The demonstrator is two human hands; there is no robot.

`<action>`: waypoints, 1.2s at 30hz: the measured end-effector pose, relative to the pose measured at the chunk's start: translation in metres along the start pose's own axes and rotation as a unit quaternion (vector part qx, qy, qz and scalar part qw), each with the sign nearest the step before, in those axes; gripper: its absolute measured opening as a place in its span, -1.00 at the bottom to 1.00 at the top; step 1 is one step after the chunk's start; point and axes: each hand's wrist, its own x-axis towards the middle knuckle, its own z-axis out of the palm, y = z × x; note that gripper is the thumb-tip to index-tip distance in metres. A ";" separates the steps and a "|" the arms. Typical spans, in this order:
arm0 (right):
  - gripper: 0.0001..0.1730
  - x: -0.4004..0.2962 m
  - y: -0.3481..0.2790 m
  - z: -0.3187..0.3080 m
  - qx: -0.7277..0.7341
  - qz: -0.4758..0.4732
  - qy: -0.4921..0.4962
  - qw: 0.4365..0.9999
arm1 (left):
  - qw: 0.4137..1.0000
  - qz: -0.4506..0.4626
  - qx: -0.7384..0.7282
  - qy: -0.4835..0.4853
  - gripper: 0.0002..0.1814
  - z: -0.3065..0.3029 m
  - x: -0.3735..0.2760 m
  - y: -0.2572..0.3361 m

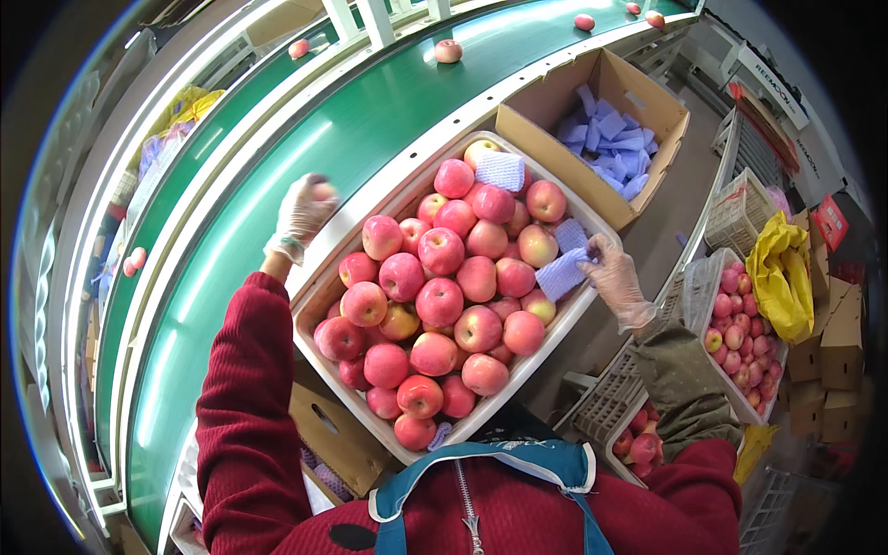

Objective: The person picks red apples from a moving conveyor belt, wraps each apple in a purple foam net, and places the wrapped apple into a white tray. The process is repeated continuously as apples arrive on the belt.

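My right hand (616, 277), in a clear thin glove, pinches a lilac foam net sleeve (562, 274) at the right side of a white plastic crate (320, 355). Red and yellow-flushed apples (441, 251) are heaped in that crate. Another foam sleeve (501, 171) lies on the fruit near the far corner, and one more (571, 236) sits just beyond my right fingers. My gloved left hand (305, 211) is raised at the near edge of the green conveyor belt (277, 180). It is blurred and its fingers look curled; whether anything is in them is unclear.
A cardboard box (538, 142) holding lilac foam sleeves (610, 142) adjoins the crate's far side. Several apples ride the belt, one (448, 50) near its middle. At right stand another apple crate (742, 340), a yellow bag (782, 277) and stacked cartons (841, 347). A second box (340, 433) is below my left arm.
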 end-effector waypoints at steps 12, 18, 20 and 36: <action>-0.65 0.002 -0.088 -0.005 0.491 0.094 -0.170 0.849 | 0.956 0.139 -0.169 -0.198 -0.51 0.002 -0.038 0.165; -0.65 0.002 -0.149 0.036 0.569 0.035 -0.256 0.781 | 0.767 -0.057 -0.519 -0.374 -0.74 -0.030 -0.102 0.198; -0.65 -0.003 -0.159 0.045 0.564 0.054 -0.284 0.774 | 0.798 -0.049 -0.480 -0.360 -0.75 -0.040 -0.108 0.182; -0.89 0.068 -0.248 0.101 0.494 -0.109 -0.460 0.729 | 0.743 -0.132 -0.417 -0.507 -0.58 -0.100 -0.117 0.133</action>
